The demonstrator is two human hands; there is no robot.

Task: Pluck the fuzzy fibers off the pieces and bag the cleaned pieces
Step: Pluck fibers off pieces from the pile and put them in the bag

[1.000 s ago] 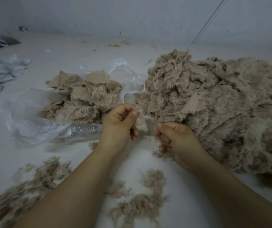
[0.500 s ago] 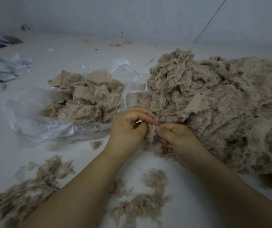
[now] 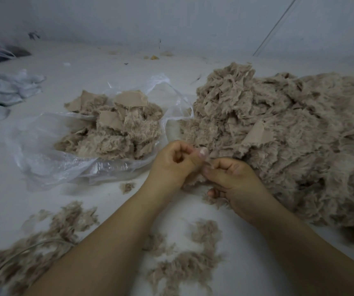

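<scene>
Both hands, left and right, pinching one small fuzzy piece between them, hanging roughly upright, in front of the big pile. One clear bag holding pieces to the left. Loose fiber tufts scattered on the desk; number uncountable.

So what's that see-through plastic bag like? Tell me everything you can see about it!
The plastic bag is thin, clear and crinkly, lying flat and open on the white surface, left of the big fuzzy pile. Its shiny film is wrinkled, and a loop handle sticks up at the mouth. A heap of tan fuzzy pieces rests on its open mouth. Neither hand touches it; the left hand is just beside its near edge.
</scene>
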